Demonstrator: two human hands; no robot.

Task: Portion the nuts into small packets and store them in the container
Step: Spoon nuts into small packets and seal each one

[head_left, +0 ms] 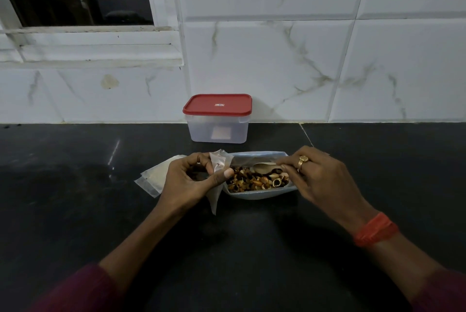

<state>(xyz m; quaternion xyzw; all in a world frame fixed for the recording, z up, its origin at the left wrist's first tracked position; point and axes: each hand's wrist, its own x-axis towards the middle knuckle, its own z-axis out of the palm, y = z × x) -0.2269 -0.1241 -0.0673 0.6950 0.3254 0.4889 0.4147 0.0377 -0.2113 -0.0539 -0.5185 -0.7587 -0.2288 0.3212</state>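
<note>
Nuts [254,181], mixed and brown, are seen in one open pale plastic bag [259,156] on the black tabletop [75,210], just in front of one clear plastic container with a red lid [217,120]. One small clear packet [220,161] is pinched in the left grip [191,180]. One wooden spoon [263,167] is held by the right grip [315,180] over the nuts. Flat spare packets [151,180], at least two, are partly hidden behind the left grip, so their exact number cannot be told.
</note>
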